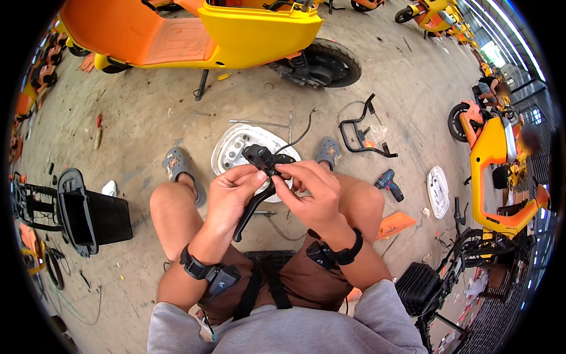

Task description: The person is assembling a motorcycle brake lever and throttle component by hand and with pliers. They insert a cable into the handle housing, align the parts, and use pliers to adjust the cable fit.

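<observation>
A black brake lever assembly is held up between my two hands, over the gap between my knees. Its long curved lever blade points down toward me, and a thin black cable runs up and away from it. My left hand pinches the near left side of the assembly with thumb and fingertips. On the other side, my right hand has thumb and forefinger closed at the lever's pivot. Whether a small part sits between those fingertips is hidden. Behind the assembly lies a white tray with metal parts in it.
A yellow-orange scooter stands across the far side. On the floor to the right lie a black metal frame, a cordless drill and a second white tray. At left is a black bin-like box. Two people work far right.
</observation>
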